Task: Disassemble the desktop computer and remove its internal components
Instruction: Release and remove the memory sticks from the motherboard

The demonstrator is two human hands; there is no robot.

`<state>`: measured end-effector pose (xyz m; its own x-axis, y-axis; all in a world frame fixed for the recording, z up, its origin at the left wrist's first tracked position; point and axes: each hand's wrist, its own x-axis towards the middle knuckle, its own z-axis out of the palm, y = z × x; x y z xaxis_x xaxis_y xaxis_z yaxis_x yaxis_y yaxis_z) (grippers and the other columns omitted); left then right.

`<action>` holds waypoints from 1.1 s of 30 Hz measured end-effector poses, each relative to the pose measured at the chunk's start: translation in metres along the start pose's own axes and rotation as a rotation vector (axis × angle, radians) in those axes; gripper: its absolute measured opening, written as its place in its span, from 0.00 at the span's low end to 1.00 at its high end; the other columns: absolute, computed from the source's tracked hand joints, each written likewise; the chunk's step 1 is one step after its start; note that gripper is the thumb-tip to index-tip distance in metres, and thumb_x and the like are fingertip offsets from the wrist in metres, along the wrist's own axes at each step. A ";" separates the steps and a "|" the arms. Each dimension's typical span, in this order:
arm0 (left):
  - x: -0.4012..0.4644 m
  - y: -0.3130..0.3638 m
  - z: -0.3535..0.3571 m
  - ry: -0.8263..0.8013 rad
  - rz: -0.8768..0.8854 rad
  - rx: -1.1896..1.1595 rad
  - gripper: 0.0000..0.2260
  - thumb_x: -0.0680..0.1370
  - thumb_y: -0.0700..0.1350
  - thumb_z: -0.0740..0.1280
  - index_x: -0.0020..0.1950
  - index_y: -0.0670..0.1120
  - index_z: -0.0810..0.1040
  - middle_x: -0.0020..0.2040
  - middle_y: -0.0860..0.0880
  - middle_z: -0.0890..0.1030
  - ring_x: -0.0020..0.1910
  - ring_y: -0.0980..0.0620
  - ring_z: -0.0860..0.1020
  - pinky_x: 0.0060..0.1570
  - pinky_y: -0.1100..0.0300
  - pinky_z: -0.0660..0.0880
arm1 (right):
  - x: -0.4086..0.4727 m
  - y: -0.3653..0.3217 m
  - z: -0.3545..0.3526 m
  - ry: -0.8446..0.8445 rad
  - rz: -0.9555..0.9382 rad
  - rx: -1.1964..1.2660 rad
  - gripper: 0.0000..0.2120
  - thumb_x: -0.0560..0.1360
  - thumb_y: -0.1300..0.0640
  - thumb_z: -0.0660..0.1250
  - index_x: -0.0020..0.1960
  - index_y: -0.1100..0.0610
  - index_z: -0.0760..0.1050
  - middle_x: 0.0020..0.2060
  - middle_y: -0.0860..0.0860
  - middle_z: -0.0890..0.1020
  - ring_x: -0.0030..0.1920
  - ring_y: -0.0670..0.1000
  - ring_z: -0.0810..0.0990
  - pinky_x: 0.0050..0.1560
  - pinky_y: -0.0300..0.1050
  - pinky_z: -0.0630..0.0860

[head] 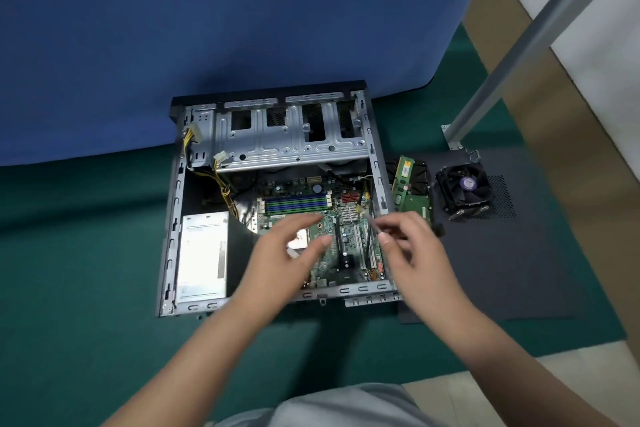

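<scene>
— So, we're looking straight down into the opened desktop case (273, 198), lying flat on the green floor covering (86, 253) with its side off and a blue backdrop (207, 28) behind it.

— And we can see both hands over the motherboard (322, 215). Our left hand (294, 246) hovers above the board's left half, fingers fairly straight and spread, gripping nothing.

— Right. Our right hand (408, 246) is different: thumb and fingers pinch a slim tool, which looks like a screwdriver (375, 226), its thin shaft pointing up and left towards the small silver heatsink (349, 212). We can't tell whether the tip touches anything; it's blurred.

— What else do we have inside the case?

— We see the power supply (202, 256) in the near-left corner, bright with glare, and its yellow-and-black cables (225, 191) looping up towards the metal drive cage (291, 135) at the far end. We also see blue and green memory slots (294, 203) across the board's far side, just left of that heatsink.

— And outside it?

— To the right of the case we have a dark perforated panel (502, 253) flat on the floor. On it sits the CPU cooler fan (464, 189), well apart from the case. Between that and the case wall we see green memory sticks (403, 173) leaning on a dark component, with another green circuit board (417, 206) just below them.

— A grey metal post (519, 45) slants up at the right, over tan and white flooring.
</scene>
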<state>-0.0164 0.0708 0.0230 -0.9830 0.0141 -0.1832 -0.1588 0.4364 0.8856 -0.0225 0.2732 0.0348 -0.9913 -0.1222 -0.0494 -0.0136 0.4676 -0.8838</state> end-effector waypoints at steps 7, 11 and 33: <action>-0.014 0.010 -0.008 0.078 0.003 -0.290 0.09 0.75 0.40 0.69 0.46 0.54 0.84 0.50 0.56 0.83 0.53 0.57 0.80 0.55 0.59 0.74 | -0.007 -0.029 0.053 -0.143 0.106 0.269 0.15 0.77 0.63 0.65 0.47 0.40 0.76 0.46 0.42 0.81 0.49 0.46 0.80 0.51 0.48 0.78; -0.017 0.003 -0.012 0.034 -0.107 -0.371 0.06 0.74 0.45 0.70 0.50 0.51 0.83 0.49 0.54 0.84 0.53 0.56 0.80 0.54 0.60 0.75 | -0.005 -0.031 0.066 -0.098 0.272 0.495 0.10 0.75 0.65 0.67 0.44 0.50 0.76 0.38 0.43 0.83 0.41 0.42 0.81 0.40 0.35 0.76; 0.062 -0.056 0.022 -0.677 0.137 0.573 0.12 0.77 0.40 0.63 0.56 0.50 0.81 0.50 0.51 0.82 0.48 0.51 0.78 0.48 0.59 0.75 | 0.072 0.043 0.027 -0.069 0.225 -0.457 0.32 0.80 0.50 0.56 0.76 0.42 0.39 0.74 0.51 0.59 0.51 0.53 0.78 0.46 0.46 0.74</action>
<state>-0.0668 0.0671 -0.0474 -0.6961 0.5473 -0.4646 0.2044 0.7714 0.6026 -0.0905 0.2605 -0.0191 -0.9656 -0.0250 -0.2588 0.1274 0.8221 -0.5549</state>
